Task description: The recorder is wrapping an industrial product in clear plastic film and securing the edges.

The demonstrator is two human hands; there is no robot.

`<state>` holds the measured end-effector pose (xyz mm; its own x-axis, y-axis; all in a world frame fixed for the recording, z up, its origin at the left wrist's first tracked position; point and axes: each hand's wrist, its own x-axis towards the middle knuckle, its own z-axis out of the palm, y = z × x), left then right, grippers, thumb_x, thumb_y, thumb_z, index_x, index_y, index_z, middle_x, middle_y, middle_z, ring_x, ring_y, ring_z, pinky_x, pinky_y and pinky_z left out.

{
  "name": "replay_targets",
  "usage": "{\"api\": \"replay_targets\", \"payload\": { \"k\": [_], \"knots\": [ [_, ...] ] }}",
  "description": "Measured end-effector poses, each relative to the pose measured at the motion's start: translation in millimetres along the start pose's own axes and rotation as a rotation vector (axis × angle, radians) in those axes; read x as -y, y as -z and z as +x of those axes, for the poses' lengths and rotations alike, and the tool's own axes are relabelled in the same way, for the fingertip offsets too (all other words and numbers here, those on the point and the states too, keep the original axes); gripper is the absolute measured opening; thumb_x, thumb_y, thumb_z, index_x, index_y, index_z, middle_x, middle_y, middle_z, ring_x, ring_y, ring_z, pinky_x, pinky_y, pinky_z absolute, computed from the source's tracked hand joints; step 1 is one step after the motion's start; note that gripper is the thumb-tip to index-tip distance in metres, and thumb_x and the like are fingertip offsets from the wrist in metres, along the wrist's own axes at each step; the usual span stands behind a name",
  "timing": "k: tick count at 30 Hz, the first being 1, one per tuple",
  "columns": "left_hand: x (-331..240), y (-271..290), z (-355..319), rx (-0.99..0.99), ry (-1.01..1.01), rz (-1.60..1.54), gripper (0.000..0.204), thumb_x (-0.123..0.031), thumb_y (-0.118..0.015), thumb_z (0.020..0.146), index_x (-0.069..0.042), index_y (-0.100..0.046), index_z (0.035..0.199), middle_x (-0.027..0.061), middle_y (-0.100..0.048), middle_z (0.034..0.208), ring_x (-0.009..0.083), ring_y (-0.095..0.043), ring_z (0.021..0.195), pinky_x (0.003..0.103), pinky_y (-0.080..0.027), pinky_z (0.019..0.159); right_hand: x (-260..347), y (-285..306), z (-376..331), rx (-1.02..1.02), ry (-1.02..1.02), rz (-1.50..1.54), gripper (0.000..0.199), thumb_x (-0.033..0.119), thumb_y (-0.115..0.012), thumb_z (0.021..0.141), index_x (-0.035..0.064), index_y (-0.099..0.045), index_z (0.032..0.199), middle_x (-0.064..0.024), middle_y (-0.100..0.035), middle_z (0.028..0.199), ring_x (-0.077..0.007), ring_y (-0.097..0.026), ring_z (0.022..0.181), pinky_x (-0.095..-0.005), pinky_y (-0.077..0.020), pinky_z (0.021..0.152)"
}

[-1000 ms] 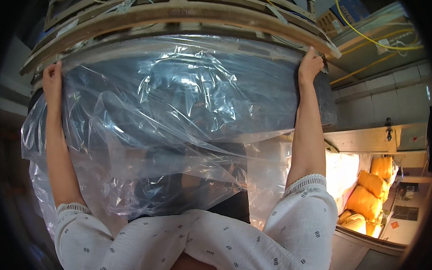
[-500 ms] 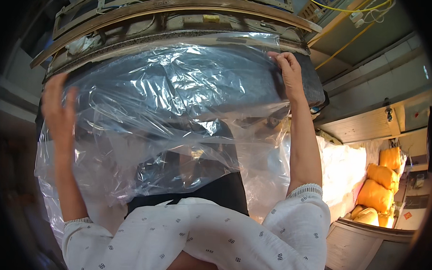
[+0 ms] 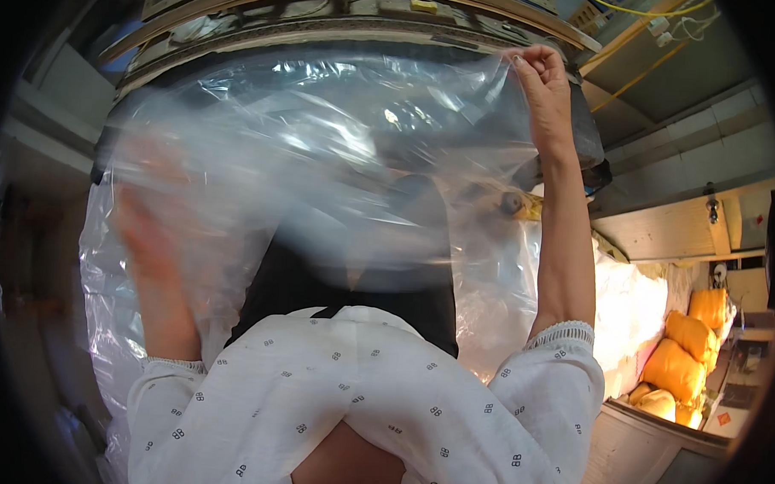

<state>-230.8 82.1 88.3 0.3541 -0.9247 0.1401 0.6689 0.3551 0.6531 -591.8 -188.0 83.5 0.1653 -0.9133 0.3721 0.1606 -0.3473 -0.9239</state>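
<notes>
A wide sheet of clear plastic film (image 3: 323, 137) spreads over a dark padded work surface (image 3: 583, 134) and hangs toward my lap, its middle smeared by motion. At the far right, my right hand (image 3: 545, 81) is closed in a pinch on the film's upper right corner, with the film pulled taut from the fingertips. On the left, my left hand (image 3: 154, 204) is strongly blurred and seems covered by the film; its fingers cannot be made out. More clear film lies below, around my dark-clothed legs (image 3: 403, 285).
A wooden rail (image 3: 327, 3) and metal frame run along the far edge, with a small yellow block (image 3: 424, 5) near them. Yellow cables (image 3: 645, 76) hang at the upper right. Several orange bundles (image 3: 677, 372) are stacked at the right beside brightly lit white material (image 3: 620, 310).
My left hand has moved down and inward, sweeping the film with it. My right hand keeps its pinch on the corner, slightly farther up and right. The view has shifted slightly.
</notes>
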Motion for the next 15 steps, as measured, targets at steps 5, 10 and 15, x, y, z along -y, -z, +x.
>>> {"api": "replay_targets", "payload": {
  "k": [5,10,15],
  "knots": [
    [-183,147,-10,-0.49,-0.262,0.36,0.032,-0.018,-0.044,0.092,-0.002,-0.05,0.119,0.0072,-0.055,0.114,0.0196,-0.052,0.107,0.03,-0.043,0.093,35,-87,-32,-0.056,0.741,-1.048,0.052,0.026,-0.066,0.08,0.0032,-0.045,0.122,-0.0096,-0.056,0.117,-0.0174,-0.049,0.111,-0.0281,-0.0393,0.09],
    [-212,186,-29,-0.725,-0.29,0.714,0.031,-0.01,-0.046,0.09,-0.003,-0.05,0.12,0.0074,-0.055,0.113,0.0184,-0.053,0.104,0.029,-0.042,0.091,32,-108,-47,0.59,0.035,-0.392,0.022,0.019,-0.061,0.084,0.0026,-0.057,0.099,-0.0047,-0.06,0.087,-0.0116,-0.055,0.079,-0.0252,-0.0446,0.07],
    [-120,29,-6,-0.516,-1.085,1.491,0.032,-0.009,-0.046,0.091,-0.005,-0.048,0.123,0.0103,-0.052,0.122,0.0175,-0.048,0.113,0.029,-0.036,0.096,72,-125,-84,0.513,0.098,-0.444,0.008,0.009,-0.056,0.086,0.0025,-0.055,0.091,-0.0001,-0.055,0.074,-0.0057,-0.049,0.065,-0.0204,-0.0418,0.057]
  ]
}}
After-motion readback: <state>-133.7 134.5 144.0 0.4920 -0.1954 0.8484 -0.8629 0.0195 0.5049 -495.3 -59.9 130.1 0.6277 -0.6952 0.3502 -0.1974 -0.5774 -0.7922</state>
